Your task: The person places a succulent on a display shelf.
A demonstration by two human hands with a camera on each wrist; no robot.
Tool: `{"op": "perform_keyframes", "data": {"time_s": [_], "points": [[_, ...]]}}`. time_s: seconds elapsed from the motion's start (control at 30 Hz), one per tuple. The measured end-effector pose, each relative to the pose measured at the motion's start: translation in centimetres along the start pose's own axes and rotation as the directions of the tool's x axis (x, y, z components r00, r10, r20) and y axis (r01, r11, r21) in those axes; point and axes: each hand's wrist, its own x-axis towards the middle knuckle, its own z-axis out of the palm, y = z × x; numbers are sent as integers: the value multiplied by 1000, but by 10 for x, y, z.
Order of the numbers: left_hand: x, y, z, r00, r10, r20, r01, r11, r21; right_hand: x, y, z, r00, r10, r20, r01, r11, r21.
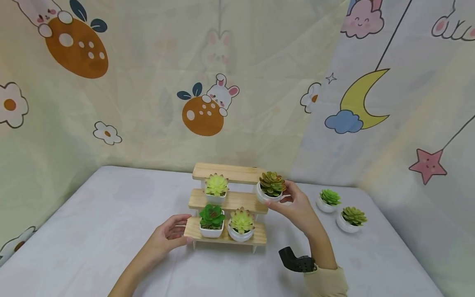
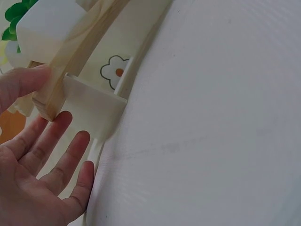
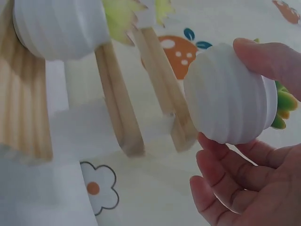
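Note:
A three-tier wooden plant stand (image 1: 231,201) with white supports stands on the table. My left hand (image 1: 168,234) grips the left end of its lowest board, the thumb (image 2: 28,80) on the wood and the fingertips at its underside. My right hand (image 1: 297,206) pinches a dark green potted succulent (image 1: 272,185) by its ribbed white pot (image 3: 230,96), held by the right end of the upper boards. On the bottom board sit a deep green succulent (image 1: 212,216) in a square pot and a pale one (image 1: 241,220) in a round pot. Another pale succulent (image 1: 216,185) occupies the middle board.
Two more potted succulents, a bright green one (image 1: 329,197) and a duller one (image 1: 352,216), stand on the white-covered table (image 1: 122,198) at the right. Behind rises a printed cloth backdrop (image 1: 148,90). A black device (image 1: 297,260) is strapped to the right wrist.

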Motion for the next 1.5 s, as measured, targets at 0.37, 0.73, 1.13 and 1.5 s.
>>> {"op": "perform_keyframes", "data": {"time_s": [0.37,0.73,1.13,1.5], "points": [[2,1,0,1000,-18,3,18,1000,-7,3,-5,21,998,-54,10,54,998,-31],[-3,-1,-1,1000,-4,6,4,1000,3,3,-5,32,1000,-25,-12,25,999,-33],[-1,3,-1,1000,10,21,-9,1000,-10,7,-6,40,998,-4,-60,1,999,-48],[0,2,-1,1000,-7,18,7,1000,-9,8,-3,49,998,-8,-67,3,998,-64]]}}
